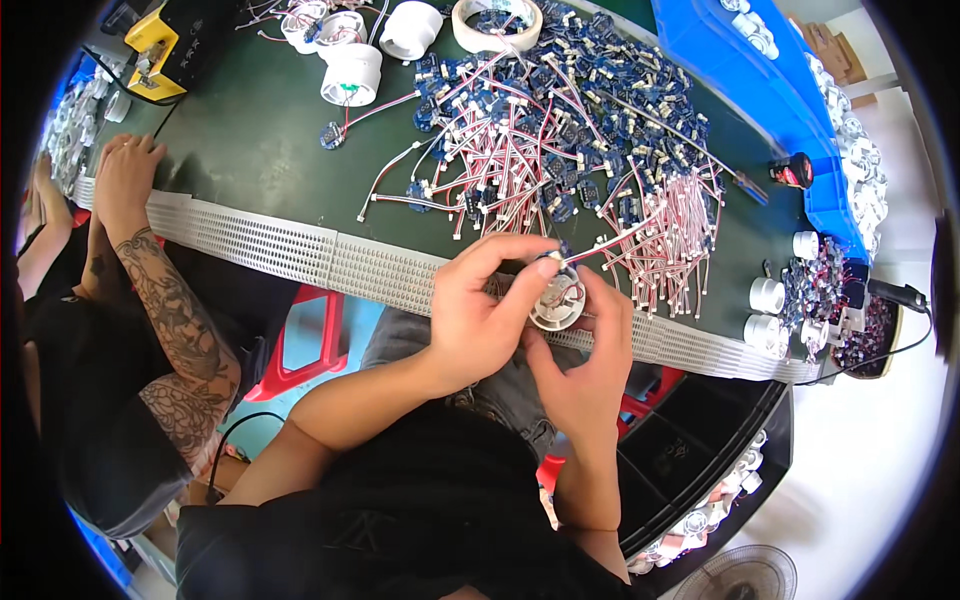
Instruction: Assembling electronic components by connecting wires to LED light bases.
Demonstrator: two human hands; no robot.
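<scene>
Near the table's front edge, my left hand (478,318) pinches a small blue circuit board (565,248) between thumb and forefinger. A red-and-white wire lead (625,240) runs from the board toward the right. My right hand (588,365) is closed round a white round plastic housing (556,312), its open side facing up with thin wires inside. The board is just above the housing's far rim. Beyond my hands lie a heap of red-and-white wire leads (515,150) and a pile of blue circuit boards (640,95).
A tape roll (468,36) and white housings (352,78) stand at the back. Blue bins (790,100) line the right, near a screwdriver (745,186). A perforated metal strip (385,270) edges the table. A co-worker's tattooed arm (175,300) rests at left.
</scene>
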